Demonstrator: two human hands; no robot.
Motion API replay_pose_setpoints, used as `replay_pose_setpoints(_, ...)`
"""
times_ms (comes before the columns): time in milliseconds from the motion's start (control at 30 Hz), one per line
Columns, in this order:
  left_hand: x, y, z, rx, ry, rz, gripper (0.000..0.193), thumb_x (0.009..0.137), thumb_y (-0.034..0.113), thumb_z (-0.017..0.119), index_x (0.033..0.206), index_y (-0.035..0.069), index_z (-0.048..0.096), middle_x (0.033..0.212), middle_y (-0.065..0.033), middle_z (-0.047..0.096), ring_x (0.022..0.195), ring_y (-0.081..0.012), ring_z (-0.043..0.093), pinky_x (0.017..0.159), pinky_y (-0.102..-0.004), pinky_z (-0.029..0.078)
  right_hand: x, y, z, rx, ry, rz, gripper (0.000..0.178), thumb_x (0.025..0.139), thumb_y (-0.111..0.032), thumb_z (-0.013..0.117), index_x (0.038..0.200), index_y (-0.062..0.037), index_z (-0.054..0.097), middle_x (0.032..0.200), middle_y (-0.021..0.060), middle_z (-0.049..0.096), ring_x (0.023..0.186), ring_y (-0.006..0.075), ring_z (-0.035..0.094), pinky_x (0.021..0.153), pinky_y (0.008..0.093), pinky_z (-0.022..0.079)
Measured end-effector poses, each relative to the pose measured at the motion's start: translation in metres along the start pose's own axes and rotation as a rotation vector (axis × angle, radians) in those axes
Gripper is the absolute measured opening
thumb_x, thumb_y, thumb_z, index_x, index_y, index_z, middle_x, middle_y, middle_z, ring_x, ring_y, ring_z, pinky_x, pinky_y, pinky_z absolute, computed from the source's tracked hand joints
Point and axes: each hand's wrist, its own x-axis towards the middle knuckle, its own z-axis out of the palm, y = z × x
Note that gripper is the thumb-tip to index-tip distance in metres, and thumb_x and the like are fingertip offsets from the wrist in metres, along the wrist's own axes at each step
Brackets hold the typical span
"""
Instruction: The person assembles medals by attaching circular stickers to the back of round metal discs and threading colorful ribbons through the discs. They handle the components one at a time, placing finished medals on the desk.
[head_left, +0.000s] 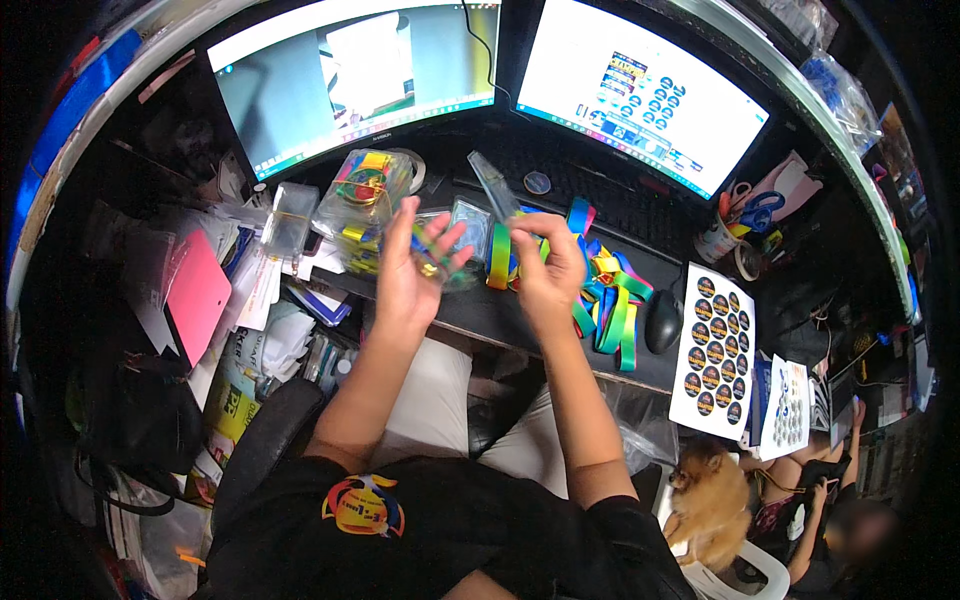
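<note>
A person in a dark shirt works at a cluttered table [480, 328], the left hand [408, 285] blurred, fingers spread; whether its grip holds anything cannot be told. The right hand [548, 272] pinches a flat clear plastic piece [487, 180], raised above the table. Just beyond lie multicolored ribbons [625, 325], near a black mouse [664, 322], and packets in clear wrap [365, 190]. Two lit monitors [365, 75] stand at the back.
</note>
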Motion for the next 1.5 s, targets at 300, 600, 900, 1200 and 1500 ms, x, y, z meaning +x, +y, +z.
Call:
replay_pose_setpoints(300,0.018,0.0,0.014,0.291,-0.214,0.338,0.045,0.092,0.032,0.06,0.128,0.011,0.043,0.114,-0.0114,0.055,0.102,-0.0232,0.06,0.083,-0.0376,0.053,-0.014,0.026,0.015,0.433,-0.214,0.579,0.019,0.085,-0.018,0.067,0.096,-0.0028,0.063,0.094,0.0036,0.063,0.084,0.0162,0.06,0.075,0.0295,0.048)
replay_pose_setpoints(600,0.05,-0.071,0.065,0.579,-0.629,0.266,0.054,0.079,0.016,0.076,0.126,0.008,0.051,0.114,-0.0107,0.054,0.101,-0.0155,0.057,0.086,-0.0297,0.047,-0.001,0.007,-0.07,0.349,-0.166,0.694,0.032,0.08,-0.012,0.074,0.1,-0.0032,0.05,0.091,0.0021,0.054,0.076,0.0094,0.057,0.061,0.0234,0.049)
replay_pose_setpoints(900,0.06,-0.119,0.088,1.324,-0.435,0.474,0.066,0.071,0.04,0.08,0.123,0.009,0.054,0.108,-0.0199,0.058,0.098,-0.0317,0.06,0.084,-0.0385,0.049,-0.006,0.019,-0.122,-0.609,0.131,0.516,0.017,0.086,-0.016,0.063,0.089,0.0008,0.063,0.076,0.0141,0.064,0.068,0.0208,0.062,0.062,0.0339,0.048)
replay_pose_setpoints(1200,0.056,-0.113,0.088,0.531,-0.589,0.066,0.051,0.081,0.024,0.073,0.123,0.005,0.052,0.092,-0.0043,0.059,0.082,-0.0101,0.057,0.073,-0.0256,0.048,-0.01,0.008,-0.081,0.092,0.044,0.38,0.027,0.099,-0.022,0.049,0.11,0.0002,0.061,0.083,-0.0025,0.057,0.069,0.0021,0.045,0.058,0.0192,0.036)
replay_pose_setpoints(1500,0.042,-0.06,0.032,0.323,-0.582,-0.414,0.057,0.089,0.032,0.06,0.138,0.015,0.038,0.105,-0.0108,0.061,0.092,-0.0194,0.063,0.077,-0.0365,0.05,0.016,0.0,-0.059,-0.239,-0.242,0.092,0.03,0.078,-0.008,0.068,0.107,-0.0031,0.063,0.112,0.0117,0.06,0.104,0.0243,0.057,0.088,0.033,0.045)
